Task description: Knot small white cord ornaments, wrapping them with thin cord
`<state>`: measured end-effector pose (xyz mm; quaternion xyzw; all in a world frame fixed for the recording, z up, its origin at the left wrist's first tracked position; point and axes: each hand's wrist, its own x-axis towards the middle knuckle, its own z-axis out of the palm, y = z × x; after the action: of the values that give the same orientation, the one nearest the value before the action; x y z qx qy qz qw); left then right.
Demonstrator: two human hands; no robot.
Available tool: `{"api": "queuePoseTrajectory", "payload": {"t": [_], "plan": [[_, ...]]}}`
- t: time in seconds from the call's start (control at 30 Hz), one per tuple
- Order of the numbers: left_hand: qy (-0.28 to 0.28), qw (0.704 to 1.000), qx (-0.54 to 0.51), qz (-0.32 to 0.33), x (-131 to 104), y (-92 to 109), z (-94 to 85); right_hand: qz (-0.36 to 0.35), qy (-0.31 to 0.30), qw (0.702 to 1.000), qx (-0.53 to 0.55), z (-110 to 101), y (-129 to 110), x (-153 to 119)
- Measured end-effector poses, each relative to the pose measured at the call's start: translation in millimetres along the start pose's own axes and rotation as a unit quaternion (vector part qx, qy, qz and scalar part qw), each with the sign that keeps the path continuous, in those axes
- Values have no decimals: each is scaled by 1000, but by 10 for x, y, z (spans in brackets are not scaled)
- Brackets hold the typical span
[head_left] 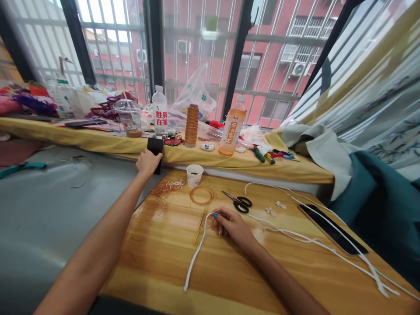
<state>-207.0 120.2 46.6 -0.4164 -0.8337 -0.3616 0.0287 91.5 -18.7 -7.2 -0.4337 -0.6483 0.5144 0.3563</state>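
Note:
My left hand [147, 162] is closed on a black upright object [155, 145] at the edge of the cloth-covered ledge. Over the wooden table, my right hand [228, 224] pinches a white cord [198, 251], whose free end trails toward the front. A small bit of blue shows at its fingertips. Left of that hand lies a thin gold-coloured tool [199, 229]. Black-handled scissors [241, 203] rest just behind the hand. More white cord [295, 234] runs across the table to the right.
A paper cup [194, 175] with dark contents, a coil of brown thread [201, 195] and a phone [333, 228] are on the table. Along the ledge [288, 173] stand a thread spool [191, 126], an orange drink bottle [232, 127] and a clear bottle [160, 111].

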Motion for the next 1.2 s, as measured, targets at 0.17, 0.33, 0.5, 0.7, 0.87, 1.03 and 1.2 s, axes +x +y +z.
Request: {"api": "queuePoseTrajectory", "payload": {"t": [0.17, 0.33, 0.5, 0.7, 0.87, 1.03, 1.2], "plan": [[-19, 999, 20, 16, 53, 1, -34, -1, -4, 1000, 1, -7, -4, -3], [-27, 998, 36, 37, 73, -20, -25, 3, -9, 1000, 5, -3, -20, -7], [11, 999, 35, 36, 27, 18, 6, 2, -3, 1000, 0, 0, -40, -21], [42, 999, 22, 21, -39, 29, 70, 2, -1, 1000, 3, -4, -7, -27], [18, 996, 54, 67, -126, -69, 32, 2, -5, 1000, -4, -3, -28, -32], [-143, 956, 199, 162, -190, -301, -89, 5, -9, 1000, -14, 2, -59, -37], [-212, 914, 254, 234, -194, -505, -145, 3, -10, 1000, -29, 2, -61, -39]]}}
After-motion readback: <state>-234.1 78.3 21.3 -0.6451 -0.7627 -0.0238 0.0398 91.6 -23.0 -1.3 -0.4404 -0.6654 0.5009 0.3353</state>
